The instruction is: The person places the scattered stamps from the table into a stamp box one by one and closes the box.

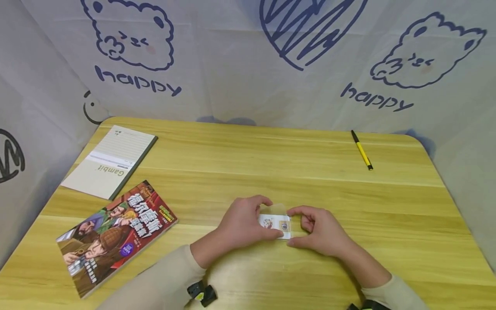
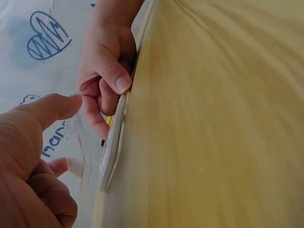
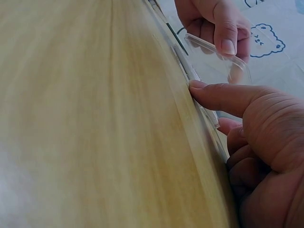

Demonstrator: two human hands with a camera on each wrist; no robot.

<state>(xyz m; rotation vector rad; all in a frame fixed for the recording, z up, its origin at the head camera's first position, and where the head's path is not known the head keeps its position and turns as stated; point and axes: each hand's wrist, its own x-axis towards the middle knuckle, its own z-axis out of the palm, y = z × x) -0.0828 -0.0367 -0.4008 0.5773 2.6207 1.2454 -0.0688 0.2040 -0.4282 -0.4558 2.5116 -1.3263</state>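
Observation:
A small flat case (image 1: 276,221) with a white face and little printed pictures lies on the table in the head view. Its clear plastic lid (image 3: 216,59) is raised and tilted above the white part. My left hand (image 1: 245,223) pinches this lid between thumb and fingers, seen also in the right wrist view. My right hand (image 1: 322,230) grips the right end of the white part (image 2: 114,147) between thumb and index finger, low against the tabletop. What lies beneath the lid is partly hidden by my left thumb.
On the left of the wooden table (image 1: 248,168) lie a comic-style book (image 1: 116,237) and a Gambit notebook (image 1: 112,161). A yellow and black pen (image 1: 362,150) is at the back right. White cloth with drawings (image 1: 232,64) hangs around the table.

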